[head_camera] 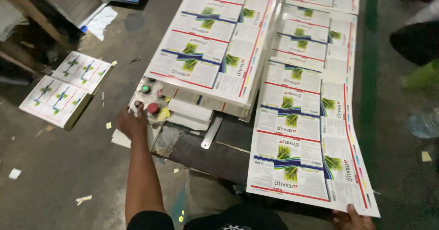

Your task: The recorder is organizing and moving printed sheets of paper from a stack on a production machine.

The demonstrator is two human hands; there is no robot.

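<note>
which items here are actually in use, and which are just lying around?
In use:
left hand on the button panel
right hand holding the printed sheet
sheet stack on the machine

Lying about:
two small stacks on the floor
paper scraps
metal ruler
plastic bottle

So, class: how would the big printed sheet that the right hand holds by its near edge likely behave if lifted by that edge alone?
The printed sheet looks thin and long, so it would probably droop. The right hand grips only one corner, so the far end may drag. Its surface looks glossy, so it could slide over the stack beside it.
</note>
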